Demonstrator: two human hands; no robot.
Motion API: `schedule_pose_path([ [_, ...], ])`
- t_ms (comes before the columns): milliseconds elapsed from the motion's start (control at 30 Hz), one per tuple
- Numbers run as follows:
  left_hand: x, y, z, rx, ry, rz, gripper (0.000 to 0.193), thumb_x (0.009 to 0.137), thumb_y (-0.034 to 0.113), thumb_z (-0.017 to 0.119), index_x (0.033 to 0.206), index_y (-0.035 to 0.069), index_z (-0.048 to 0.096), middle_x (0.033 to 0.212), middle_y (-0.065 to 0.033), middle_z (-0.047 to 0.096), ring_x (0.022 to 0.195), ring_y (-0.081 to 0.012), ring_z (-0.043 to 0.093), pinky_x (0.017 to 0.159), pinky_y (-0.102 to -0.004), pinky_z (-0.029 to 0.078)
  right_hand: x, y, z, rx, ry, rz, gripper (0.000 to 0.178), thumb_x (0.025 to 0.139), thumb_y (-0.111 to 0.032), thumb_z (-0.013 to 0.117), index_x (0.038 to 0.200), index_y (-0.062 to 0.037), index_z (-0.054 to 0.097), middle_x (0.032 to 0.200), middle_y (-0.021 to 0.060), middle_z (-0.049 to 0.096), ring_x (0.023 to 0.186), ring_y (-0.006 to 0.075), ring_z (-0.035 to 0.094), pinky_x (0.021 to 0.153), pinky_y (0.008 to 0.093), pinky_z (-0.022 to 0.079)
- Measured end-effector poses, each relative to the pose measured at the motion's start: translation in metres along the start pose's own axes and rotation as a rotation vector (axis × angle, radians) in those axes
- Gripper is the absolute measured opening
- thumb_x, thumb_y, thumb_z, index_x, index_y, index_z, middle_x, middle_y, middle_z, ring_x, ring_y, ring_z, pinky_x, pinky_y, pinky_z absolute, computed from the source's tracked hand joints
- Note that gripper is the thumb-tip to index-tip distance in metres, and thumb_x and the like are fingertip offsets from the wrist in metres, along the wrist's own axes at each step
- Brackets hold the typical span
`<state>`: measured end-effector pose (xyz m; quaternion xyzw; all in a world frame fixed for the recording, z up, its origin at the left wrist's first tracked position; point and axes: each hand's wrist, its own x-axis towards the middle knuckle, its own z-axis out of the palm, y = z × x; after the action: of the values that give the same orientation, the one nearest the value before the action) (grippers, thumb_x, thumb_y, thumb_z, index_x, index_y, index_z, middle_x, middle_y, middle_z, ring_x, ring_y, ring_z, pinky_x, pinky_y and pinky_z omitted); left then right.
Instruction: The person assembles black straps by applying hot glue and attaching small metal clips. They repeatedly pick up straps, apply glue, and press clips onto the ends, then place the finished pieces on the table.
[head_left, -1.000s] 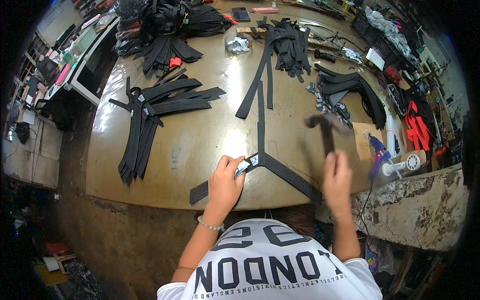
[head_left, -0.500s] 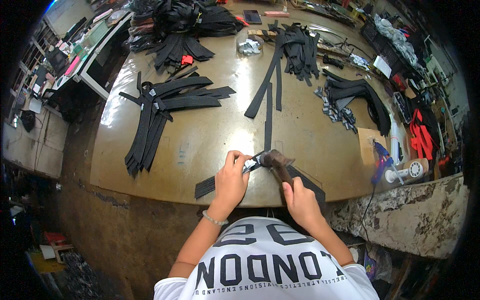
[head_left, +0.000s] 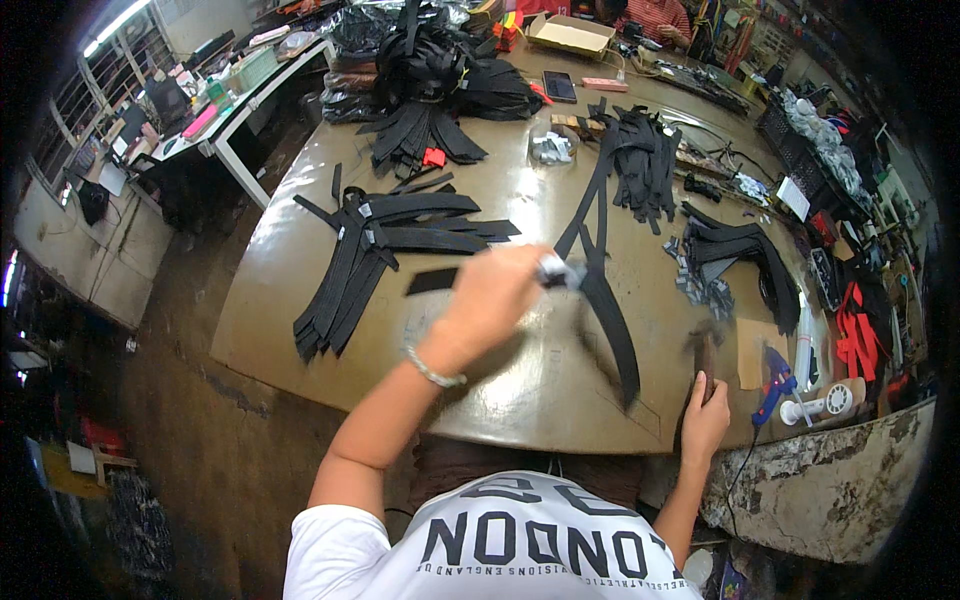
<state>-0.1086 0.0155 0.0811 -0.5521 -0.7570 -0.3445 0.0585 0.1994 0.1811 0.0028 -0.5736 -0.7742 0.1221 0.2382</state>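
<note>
My left hand (head_left: 495, 295) is raised over the middle of the table, closed on a black webbing strap (head_left: 613, 335). One end of that strap sticks out to the left of the hand and a longer end hangs to the right. A pale grey, blurred piece (head_left: 560, 271) shows at my fingertips; I cannot make out its exact shape. At the table's right front, my right hand (head_left: 706, 412) is wrapped round the handle of a hammer (head_left: 706, 357), whose head is smeared by motion. Left of my left hand lies a bundle of black straps (head_left: 345, 265) with small white tags.
Loose grey metal clips (head_left: 708, 290) lie beside a folded stack of black straps (head_left: 752, 250) on the right. A clear tub (head_left: 553, 148), more straps (head_left: 640, 160) and a phone (head_left: 559, 87) are farther back. A blue glue gun (head_left: 775, 383) rests at the right edge.
My left hand has lifted the strap off the front of the table, up and away from me. My right hand has carried the hammer off to the right. The view has shifted too.
</note>
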Motion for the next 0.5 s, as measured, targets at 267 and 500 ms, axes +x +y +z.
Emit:
schedule_pose_path([
  [267, -0.038, -0.156, -0.105, 0.209, 0.578, -0.545, 0.027, 0.089, 0.02, 0.07, 0.101, -0.004, 0.069, 0.088, -0.0173, 0.072, 0.081, -0.0221, 0.067, 0.077, -0.0357, 0.05, 0.001, -0.018, -0.019, -0.118, 0.064, -0.174, 0.031, 0.091, -0.026, 0.066, 0.109, -0.0011, 0.06, 0.111, 0.0192, 0.061, 0.102, 0.0383, 0.06, 0.089, 0.044, 0.047],
  [500, -0.033, -0.175, -0.063, 0.165, 0.665, -0.52, 0.025, 0.092, 0.02, 0.066, 0.107, 0.001, 0.071, 0.106, -0.0157, 0.071, 0.098, -0.027, 0.066, 0.09, -0.0361, 0.049, -0.005, -0.073, -0.184, 0.744, 0.627, -1.064, 0.024, 0.092, -0.023, 0.057, 0.108, -0.0056, 0.057, 0.103, 0.0159, 0.06, 0.094, 0.0297, 0.061, 0.084, 0.0399, 0.049],
])
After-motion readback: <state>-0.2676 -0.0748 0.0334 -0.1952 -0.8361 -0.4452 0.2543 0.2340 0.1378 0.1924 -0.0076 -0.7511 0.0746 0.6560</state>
